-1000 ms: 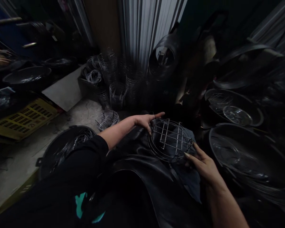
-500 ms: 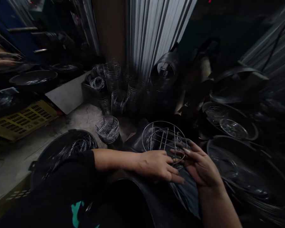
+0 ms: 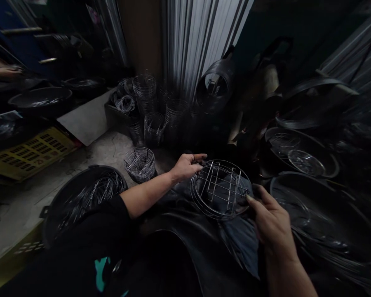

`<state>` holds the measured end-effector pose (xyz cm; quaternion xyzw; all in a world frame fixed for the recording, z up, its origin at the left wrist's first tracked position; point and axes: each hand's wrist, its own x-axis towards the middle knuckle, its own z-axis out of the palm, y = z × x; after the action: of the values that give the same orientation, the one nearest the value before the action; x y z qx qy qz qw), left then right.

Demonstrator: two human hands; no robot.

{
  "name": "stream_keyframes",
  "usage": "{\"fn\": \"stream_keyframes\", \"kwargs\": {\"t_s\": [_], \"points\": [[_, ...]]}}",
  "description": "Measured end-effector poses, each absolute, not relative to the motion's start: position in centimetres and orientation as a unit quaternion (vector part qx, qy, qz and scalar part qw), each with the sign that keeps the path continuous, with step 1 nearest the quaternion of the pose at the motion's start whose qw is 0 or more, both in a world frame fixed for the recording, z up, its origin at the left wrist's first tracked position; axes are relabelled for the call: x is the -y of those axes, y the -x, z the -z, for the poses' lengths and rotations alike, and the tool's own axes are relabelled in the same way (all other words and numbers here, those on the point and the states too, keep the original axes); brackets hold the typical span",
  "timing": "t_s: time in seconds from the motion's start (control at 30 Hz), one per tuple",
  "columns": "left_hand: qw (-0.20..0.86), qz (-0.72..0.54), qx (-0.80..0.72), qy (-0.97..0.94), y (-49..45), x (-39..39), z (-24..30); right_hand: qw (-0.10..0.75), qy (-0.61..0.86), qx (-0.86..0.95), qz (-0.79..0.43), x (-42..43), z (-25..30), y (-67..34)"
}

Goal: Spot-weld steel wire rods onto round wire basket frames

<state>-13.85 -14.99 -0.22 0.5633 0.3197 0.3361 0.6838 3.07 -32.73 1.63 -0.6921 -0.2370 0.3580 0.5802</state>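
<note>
A round wire rack (image 3: 224, 187) with crossed bars is held over my lap; it looks like more than one ring lies together. My left hand (image 3: 188, 166) pinches its far left rim between thumb and fingers. On the right rim, my right hand (image 3: 272, 212) grips with the thumb on top, its other fingers partly hidden behind. A dark cloth (image 3: 243, 247) lies below the rack. To the left of my left hand stands a stack of round wire racks (image 3: 139, 163).
A black tub (image 3: 89, 198) of loose wire pieces sits at left. Stacked wire rings (image 3: 145, 93) stand at the back. Black basins (image 3: 324, 222) line the right side. A yellow crate (image 3: 34, 154) lies far left, with another person's hand (image 3: 4, 73) beyond.
My left hand has moved from the rack's near edge to its far left rim. My right hand has closed on the right rim, and the rack has shifted slightly right.
</note>
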Motion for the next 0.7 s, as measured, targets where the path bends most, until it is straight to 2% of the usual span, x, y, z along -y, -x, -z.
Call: {"fn": "stream_keyframes", "kwargs": {"t_s": [0.1, 0.17, 0.43, 0.7], "points": [[0.661, -0.326, -0.32, -0.595, 12.3, 13.9, 1.4, 0.511, 0.775, 0.285, -0.238, 32.1, -0.3, -4.3], [0.662, -0.309, -0.321, -0.603, 11.7, 13.4, 1.8, 0.497, 0.789, 0.298, -0.205, 31.5, 0.4, -5.3], [0.722, -0.293, -0.311, -0.544, 11.3, 13.7, 1.8, 0.478, 0.794, 0.316, -0.206, 31.1, 1.9, -7.1], [0.732, -0.285, -0.33, -0.523, 11.5, 13.7, 1.6, 0.443, 0.804, 0.335, -0.212, 31.3, 2.1, -7.3]]}}
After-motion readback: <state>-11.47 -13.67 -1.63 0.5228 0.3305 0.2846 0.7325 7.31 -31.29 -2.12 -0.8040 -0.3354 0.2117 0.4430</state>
